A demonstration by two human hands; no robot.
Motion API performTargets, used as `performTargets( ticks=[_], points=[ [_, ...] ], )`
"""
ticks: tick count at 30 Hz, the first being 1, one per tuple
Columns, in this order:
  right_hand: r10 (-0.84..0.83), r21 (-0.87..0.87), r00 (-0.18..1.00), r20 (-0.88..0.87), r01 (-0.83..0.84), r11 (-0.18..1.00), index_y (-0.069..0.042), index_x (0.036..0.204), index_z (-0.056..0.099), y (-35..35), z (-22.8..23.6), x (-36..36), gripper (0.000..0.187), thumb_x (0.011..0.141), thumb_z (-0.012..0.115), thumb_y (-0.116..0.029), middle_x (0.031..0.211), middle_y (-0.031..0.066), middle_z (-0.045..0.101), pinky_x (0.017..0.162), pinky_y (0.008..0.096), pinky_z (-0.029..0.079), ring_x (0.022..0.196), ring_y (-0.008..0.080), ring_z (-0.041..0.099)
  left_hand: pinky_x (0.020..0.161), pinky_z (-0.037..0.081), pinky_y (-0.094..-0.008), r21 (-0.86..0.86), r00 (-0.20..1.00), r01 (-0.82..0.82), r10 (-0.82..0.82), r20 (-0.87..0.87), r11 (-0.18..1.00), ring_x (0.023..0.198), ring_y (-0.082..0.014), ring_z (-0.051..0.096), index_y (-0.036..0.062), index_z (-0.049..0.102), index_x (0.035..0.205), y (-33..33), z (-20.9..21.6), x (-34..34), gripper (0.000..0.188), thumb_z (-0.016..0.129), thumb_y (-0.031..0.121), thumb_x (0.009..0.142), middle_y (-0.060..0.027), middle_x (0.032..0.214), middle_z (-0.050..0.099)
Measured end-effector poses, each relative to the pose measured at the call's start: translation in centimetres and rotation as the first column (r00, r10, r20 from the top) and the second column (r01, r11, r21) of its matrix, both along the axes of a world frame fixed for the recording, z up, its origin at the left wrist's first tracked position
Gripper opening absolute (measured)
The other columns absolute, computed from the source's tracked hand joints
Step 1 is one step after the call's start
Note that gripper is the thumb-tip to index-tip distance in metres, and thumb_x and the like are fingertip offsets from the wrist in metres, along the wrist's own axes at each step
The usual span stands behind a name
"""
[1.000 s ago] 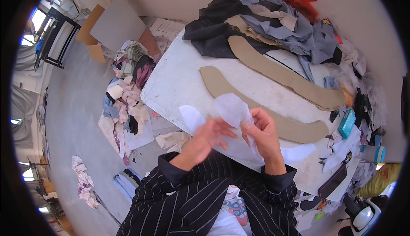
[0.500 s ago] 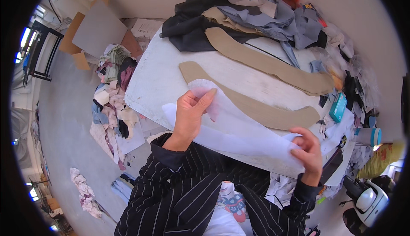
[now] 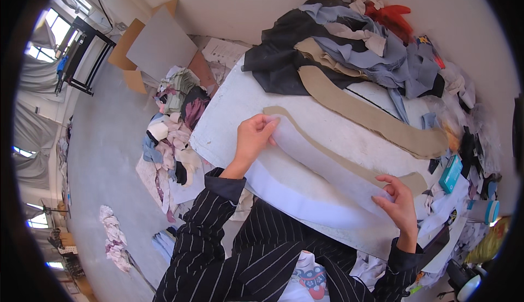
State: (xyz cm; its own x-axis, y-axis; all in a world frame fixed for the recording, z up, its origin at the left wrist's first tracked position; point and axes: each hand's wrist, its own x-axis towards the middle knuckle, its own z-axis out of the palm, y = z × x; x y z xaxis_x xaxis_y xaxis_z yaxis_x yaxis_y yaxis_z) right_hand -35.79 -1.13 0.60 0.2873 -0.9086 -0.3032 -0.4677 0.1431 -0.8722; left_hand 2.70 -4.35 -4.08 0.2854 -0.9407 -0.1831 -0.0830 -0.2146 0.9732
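Between my two hands stretches a thin white curved strip point(image 3: 322, 165), sheer like fusible interfacing. My left hand point(image 3: 252, 144) pinches its left end between thumb and fingers. At the other end, my right hand point(image 3: 398, 203) has its thumb and fingers closed on the strip. Beneath it on the white table point(image 3: 229, 111) lies a curved tan fabric piece point(image 3: 416, 183), mostly covered, with its far edge and right end showing. More white curved strips point(image 3: 289, 193) lie along the table's near edge. Farther back rests a layered stack of similar tan pieces point(image 3: 371, 113).
Dark and grey-blue cloth point(image 3: 349, 40) is heaped at the table's back. A teal box point(image 3: 451, 174) and a cup point(image 3: 483, 212) stand among scraps on the right. Fabric scraps point(image 3: 177, 132) and an open cardboard box point(image 3: 128, 45) are to the left.
The white strip has been lowered and spread over the nearer tan piece; its left end no longer folds up. My left hand has moved right relative to the table. The view has shifted.
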Motion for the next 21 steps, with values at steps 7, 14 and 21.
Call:
performTargets(
  ticks=[7, 14, 21],
  points=[
    [0.056, -0.046, 0.991, -0.12, -0.062, 0.997, -0.006, 0.116, 0.063, -1.5, -0.7, 1.5, 0.043, 0.075, 0.075, -0.004, 0.066, 0.0012, 0.057, 0.059, 0.0264, 0.042, 0.061, 0.01, 0.05, 0.05, 0.042, -0.0224, -0.102, 0.892, -0.05, 0.09, 0.442, 0.994, 0.055, -0.005, 0.054, -0.0014, 0.067, 0.084, -2.3, -2.0, 1.2, 0.02, 0.073, 0.017, 0.088, -0.0004, 0.065, 0.064],
    [0.072, -0.087, 0.99, -0.119, -0.083, 0.993, -0.006, 0.115, 0.063, -2.1, -1.4, 1.3, 0.043, 0.074, 0.075, -0.005, 0.066, 0.0045, 0.057, 0.059, 0.0289, 0.043, 0.061, 0.0141, 0.052, 0.052, 0.043, -0.0244, -0.061, 0.79, -0.059, 0.084, 0.607, 0.996, 0.054, -0.0063, 0.053, 0.0, 0.067, 0.085, -2.9, -1.6, 1.5, 0.02, 0.076, 0.019, 0.083, -0.002, 0.063, 0.064],
    [0.081, -0.11, 0.986, -0.144, -0.097, 0.989, -0.006, 0.116, 0.062, -2.5, -1.1, 1.4, 0.043, 0.075, 0.074, -0.008, 0.067, 0.0076, 0.058, 0.059, 0.0311, 0.043, 0.06, 0.0192, 0.054, 0.095, 0.042, -0.0414, -0.229, 0.425, 0.277, 0.095, 0.9, 0.933, 0.114, -0.0274, 0.055, 0.0098, 0.065, 0.119, -2.7, 0.0, -0.9, 0.03, 0.066, 0.019, 0.091, -0.011, 0.127, 0.059]
  ],
)
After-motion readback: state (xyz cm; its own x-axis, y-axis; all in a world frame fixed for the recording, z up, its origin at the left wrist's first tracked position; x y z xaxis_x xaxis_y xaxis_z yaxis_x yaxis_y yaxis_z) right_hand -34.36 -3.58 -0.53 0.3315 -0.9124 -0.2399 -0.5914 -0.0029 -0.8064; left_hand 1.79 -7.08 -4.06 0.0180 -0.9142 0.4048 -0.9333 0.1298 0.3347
